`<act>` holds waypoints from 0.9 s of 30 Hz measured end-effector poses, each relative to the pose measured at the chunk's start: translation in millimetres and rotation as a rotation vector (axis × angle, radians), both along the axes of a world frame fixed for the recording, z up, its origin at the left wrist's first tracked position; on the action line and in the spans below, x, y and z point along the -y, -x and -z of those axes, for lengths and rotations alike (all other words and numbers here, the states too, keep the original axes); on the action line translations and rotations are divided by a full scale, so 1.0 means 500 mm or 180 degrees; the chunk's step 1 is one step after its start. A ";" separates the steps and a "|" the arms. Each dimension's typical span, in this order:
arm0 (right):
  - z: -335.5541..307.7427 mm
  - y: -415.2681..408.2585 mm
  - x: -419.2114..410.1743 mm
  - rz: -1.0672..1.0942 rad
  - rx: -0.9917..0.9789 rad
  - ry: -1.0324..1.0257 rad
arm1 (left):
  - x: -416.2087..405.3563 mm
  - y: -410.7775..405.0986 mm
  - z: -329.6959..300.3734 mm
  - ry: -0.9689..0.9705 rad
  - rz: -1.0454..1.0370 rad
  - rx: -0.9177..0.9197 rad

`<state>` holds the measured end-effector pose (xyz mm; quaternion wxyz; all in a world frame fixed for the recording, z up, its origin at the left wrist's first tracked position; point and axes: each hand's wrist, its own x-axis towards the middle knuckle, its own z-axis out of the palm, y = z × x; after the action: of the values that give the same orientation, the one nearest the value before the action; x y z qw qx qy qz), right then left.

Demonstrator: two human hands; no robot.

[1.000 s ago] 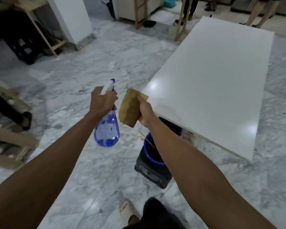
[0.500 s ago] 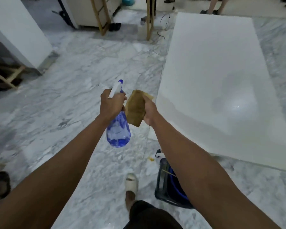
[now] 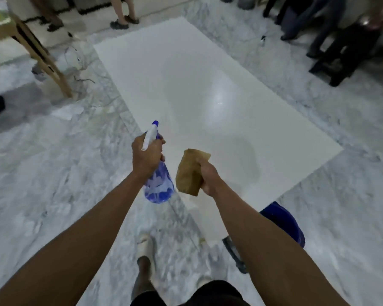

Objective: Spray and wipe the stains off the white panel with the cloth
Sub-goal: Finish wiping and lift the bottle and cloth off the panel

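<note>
Gripped in the left hand (image 3: 146, 156) was the spray bottle (image 3: 158, 188) and in the right hand (image 3: 208, 175) the folded cloth (image 3: 190, 173), both raised over the near corner of the white panel (image 3: 186, 85), with spraying and wiping seemingly not yet begun.

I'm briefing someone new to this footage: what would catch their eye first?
The big white panel lying flat on the marble floor, glare near its middle. In front of it, the left hand grips a blue spray bottle and the right hand a folded tan cloth, both above the panel's near corner.
</note>
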<state>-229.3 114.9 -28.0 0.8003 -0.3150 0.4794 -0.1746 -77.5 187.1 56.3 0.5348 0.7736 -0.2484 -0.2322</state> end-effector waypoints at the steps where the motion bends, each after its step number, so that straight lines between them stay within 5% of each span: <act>1: 0.006 -0.004 0.012 0.0220 -0.0052 0.0006 | 0.030 -0.017 0.009 0.0042 0.0198 -0.0018; 14: 0.050 0.076 -0.057 0.2538 -0.0820 -0.0047 | 0.187 -0.047 0.114 0.0479 0.2414 -0.0088; 20: 0.084 0.135 -0.106 0.2717 -0.1569 0.0357 | 0.222 0.033 0.158 0.0644 0.3124 0.0040; 24: 0.073 0.138 -0.120 0.2705 -0.2054 0.1251 | 0.235 0.055 0.187 0.0747 0.3196 0.0084; 27: 0.090 0.103 -0.124 0.2077 -0.3378 0.2209 | 0.237 0.045 0.212 0.0809 0.3298 0.0137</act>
<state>-280.7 176.8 -72.8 0.2195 -0.4345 0.7909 -0.3709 -100.1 68.8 -49.7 0.4344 0.4832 -0.6349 -0.4179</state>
